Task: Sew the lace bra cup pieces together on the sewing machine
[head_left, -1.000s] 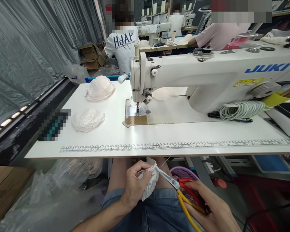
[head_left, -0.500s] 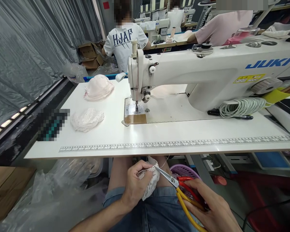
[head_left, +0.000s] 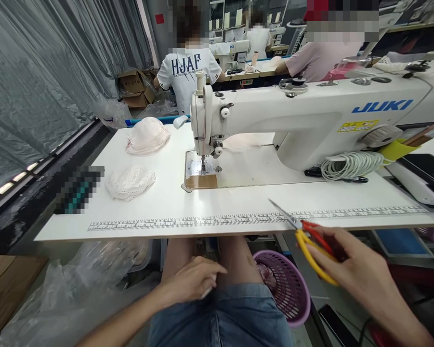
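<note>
My right hand (head_left: 361,265) grips scissors (head_left: 296,224) with one red and one yellow handle. Their blades look closed and point up and left, over the front edge of the sewing table (head_left: 245,200). Low over my lap, my left hand (head_left: 193,279) is closed, and a small white bit of the lace fabric (head_left: 208,287) shows beneath its fingers. Most of that fabric is hidden by the hand. On the table's left part lie a white lace piece (head_left: 130,183) and, behind it, a pale pink cup-shaped piece (head_left: 148,136).
A white sewing machine (head_left: 310,113) spans the table. A printed ruler strip (head_left: 188,222) runs along the front edge. Beside my right knee stands a purple basket (head_left: 301,294) with fabric inside. A coiled pale cord (head_left: 350,165) rests at right. Co-workers sit beyond.
My right hand has carried the scissors up and right, away from the lace, and their blades have closed. My left hand has lowered and turned over the lace. The view has shifted slightly.
</note>
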Demonstrator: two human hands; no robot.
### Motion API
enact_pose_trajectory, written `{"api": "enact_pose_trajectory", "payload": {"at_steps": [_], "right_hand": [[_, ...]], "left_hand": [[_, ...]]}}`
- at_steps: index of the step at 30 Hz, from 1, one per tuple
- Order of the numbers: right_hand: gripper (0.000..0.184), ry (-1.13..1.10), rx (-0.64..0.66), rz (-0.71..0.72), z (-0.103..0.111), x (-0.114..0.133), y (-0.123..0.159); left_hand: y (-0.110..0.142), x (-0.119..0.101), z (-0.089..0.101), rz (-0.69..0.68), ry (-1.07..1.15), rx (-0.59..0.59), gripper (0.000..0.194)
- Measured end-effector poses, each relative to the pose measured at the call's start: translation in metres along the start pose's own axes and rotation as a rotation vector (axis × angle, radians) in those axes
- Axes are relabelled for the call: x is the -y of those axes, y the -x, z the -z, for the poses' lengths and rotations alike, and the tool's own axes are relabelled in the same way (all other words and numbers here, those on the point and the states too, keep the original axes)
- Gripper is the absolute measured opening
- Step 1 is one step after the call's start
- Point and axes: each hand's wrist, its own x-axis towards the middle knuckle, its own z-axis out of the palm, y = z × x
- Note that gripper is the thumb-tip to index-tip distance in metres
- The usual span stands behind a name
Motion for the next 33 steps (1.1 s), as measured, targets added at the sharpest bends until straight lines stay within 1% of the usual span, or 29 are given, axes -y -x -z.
{"api": "enact_pose_trajectory", "payload": {"at_steps": [1,2,3,5,7,9,10,11,12,13,14,15,16,17,18,19,20,21,22,23,24,25,26,27,29,30,31,32,33], "right_hand": [[0.049,0.054,0.014,0.005,0.003,-0.004,-0.015],[0.053,0.112,-0.01,0.028,0.004,-0.009,-0.031],[0.055,0.163,-0.006,0.06,0.005,-0.013,-0.046],[0.055,0.243,-0.007,0.136,0.004,-0.019,-0.072],[0.053,0.309,-0.035,0.191,0.002,-0.02,-0.086],[0.052,0.328,-0.082,0.239,0.002,-0.01,-0.084],[0.05,0.29,-0.09,0.266,0.002,0.0,-0.077],[0.045,0.217,-0.092,0.312,0.001,0.013,-0.067],[0.039,0.055,-0.086,0.355,0.0,0.029,-0.056],[0.037,-0.122,0.038,0.384,-0.002,0.047,-0.044],[0.041,-0.289,0.203,0.399,-0.006,0.065,-0.034],[0.053,-0.431,0.406,0.375,-0.012,0.082,-0.025],[0.065,-0.565,0.593,0.387,-0.019,0.097,-0.019],[0.067,-0.68,0.697,0.368,-0.027,0.108,-0.016],[0.061,-0.775,0.777,0.334,-0.035,0.116,-0.015],[0.051,-0.851,0.861,0.294,-0.042,0.12,-0.017],[0.042,-0.905,0.932,0.245,-0.048,0.121,-0.02],[0.037,-0.936,0.997,0.194,-0.05,0.12,-0.025],[0.036,-0.946,1.046,0.151,-0.05,0.118,-0.032],[0.035,-0.935,1.065,0.127,-0.047,0.116,-0.041],[0.034,-0.897,1.048,0.129,-0.04,0.114,-0.053],[0.033,-0.825,0.997,0.167,-0.031,0.114,-0.065],[0.032,-0.722,0.911,0.231,-0.02,0.115,-0.078],[0.03,-0.591,0.792,0.324,-0.007,0.118,-0.092],[0.024,-0.288,0.475,0.541,0.016,0.127,-0.114],[0.022,-0.151,0.327,0.645,0.025,0.132,-0.123],[0.022,-0.036,0.212,0.73,0.031,0.136,-0.129],[0.023,0.049,0.15,0.798,0.033,0.139,-0.133],[0.024,0.097,0.152,0.848,0.032,0.141,-0.135]], "left_hand": [[0.0,-0.003,0.008,0.02,0.122,0.05,0.042],[-0.001,-0.007,0.017,0.027,0.246,0.081,0.045],[-0.003,-0.011,0.026,0.038,0.357,0.09,0.046],[-0.006,-0.019,0.042,0.078,0.479,0.044,0.046],[-0.007,-0.024,0.055,0.103,0.553,0.017,0.048],[-0.007,-0.026,0.063,0.101,0.609,0.022,0.05],[-0.006,-0.026,0.066,0.095,0.629,0.025,0.051],[-0.007,-0.027,0.068,0.088,0.644,0.026,0.051],[-0.007,-0.028,0.07,0.082,0.656,0.026,0.051],[-0.008,-0.029,0.07,0.075,0.669,0.03,0.052],[-0.009,-0.031,0.071,0.068,0.684,0.035,0.051],[-0.009,-0.033,0.072,0.06,0.698,0.038,0.05],[-0.009,-0.034,0.072,0.052,0.713,0.039,0.048],[-0.008,-0.036,0.074,0.046,0.73,0.04,0.047],[-0.006,-0.037,0.076,0.045,0.746,0.037,0.045],[-0.003,-0.038,0.079,0.049,0.755,0.026,0.044],[0.001,-0.038,0.083,0.058,0.756,0.01,0.044],[0.005,-0.037,0.088,0.072,0.746,-0.01,0.045],[0.008,-0.036,0.095,0.087,0.72,-0.028,0.045],[0.01,-0.035,0.102,0.098,0.677,-0.046,0.045],[0.009,-0.033,0.11,0.099,0.624,-0.056,0.045],[0.007,-0.033,0.119,0.089,0.565,-0.064,0.045],[0.002,-0.033,0.129,0.063,0.502,-0.083,0.045],[-0.006,-0.033,0.138,0.022,0.44,-0.12,0.044],[-0.025,-0.033,0.154,-0.099,0.314,-0.246,0.038],[-0.036,-0.032,0.16,-0.163,0.245,-0.317,0.031],[-0.047,-0.029,0.163,-0.219,0.162,-0.387,0.022],[-0.058,-0.024,0.163,-0.26,0.068,-0.445,0.014],[-0.067,-0.018,0.161,-0.288,-0.038,-0.488,0.009]]}}
